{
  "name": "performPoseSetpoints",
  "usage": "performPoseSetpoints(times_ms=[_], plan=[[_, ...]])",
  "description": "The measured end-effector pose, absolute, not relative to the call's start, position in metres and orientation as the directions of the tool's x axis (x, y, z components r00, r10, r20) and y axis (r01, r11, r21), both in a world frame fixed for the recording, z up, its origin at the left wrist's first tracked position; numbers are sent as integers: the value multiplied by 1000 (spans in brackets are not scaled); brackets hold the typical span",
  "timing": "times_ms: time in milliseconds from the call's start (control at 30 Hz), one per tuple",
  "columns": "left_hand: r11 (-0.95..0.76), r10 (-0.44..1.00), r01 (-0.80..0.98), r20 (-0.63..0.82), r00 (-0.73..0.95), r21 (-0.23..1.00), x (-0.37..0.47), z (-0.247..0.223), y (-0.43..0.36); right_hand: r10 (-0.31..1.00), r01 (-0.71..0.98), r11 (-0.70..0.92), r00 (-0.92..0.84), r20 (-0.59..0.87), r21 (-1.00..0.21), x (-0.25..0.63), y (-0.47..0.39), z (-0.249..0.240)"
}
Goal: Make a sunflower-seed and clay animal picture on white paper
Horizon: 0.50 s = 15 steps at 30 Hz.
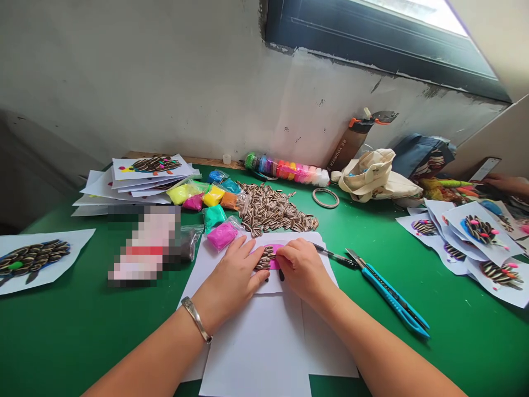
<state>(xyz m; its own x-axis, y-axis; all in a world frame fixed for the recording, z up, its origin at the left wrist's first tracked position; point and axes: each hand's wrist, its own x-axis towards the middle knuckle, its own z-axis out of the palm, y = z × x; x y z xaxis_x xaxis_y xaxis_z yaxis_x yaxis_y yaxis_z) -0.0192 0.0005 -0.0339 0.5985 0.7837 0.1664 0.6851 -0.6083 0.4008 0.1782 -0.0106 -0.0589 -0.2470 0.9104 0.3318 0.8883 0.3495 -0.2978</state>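
My left hand (231,275) lies on the white paper (256,336) with its fingers spread, its fingertips beside a cluster of striped sunflower seeds (264,260). These seeds sit on a flat magenta clay shape (274,264). At the right edge of that shape, my right hand (303,270) has its fingers pinched together; what they hold, if anything, is hidden. Small dark clay pieces (281,275) show below the shape. Behind both hands is a loose pile of seeds (275,209).
Coloured clay packets (222,234) lie left of the pile. A blue cutter (392,298) and a pen (339,256) rest at the right. Seed pictures stand in stacks left (149,165) and right (479,231). Another person's hand (506,184) is at the far right.
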Motion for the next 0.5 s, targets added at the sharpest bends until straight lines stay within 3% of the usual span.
performPoseSetpoints(times_ms=[300, 500], plan=[[-610, 781, 692, 147, 607, 387, -18, -34, 1, 915, 864, 363, -260, 309, -348, 183, -7, -57], [-625, 773, 684, 176, 609, 377, -20, -34, 1, 928, 899, 263, -136, 348, -351, 212, 18, -40]])
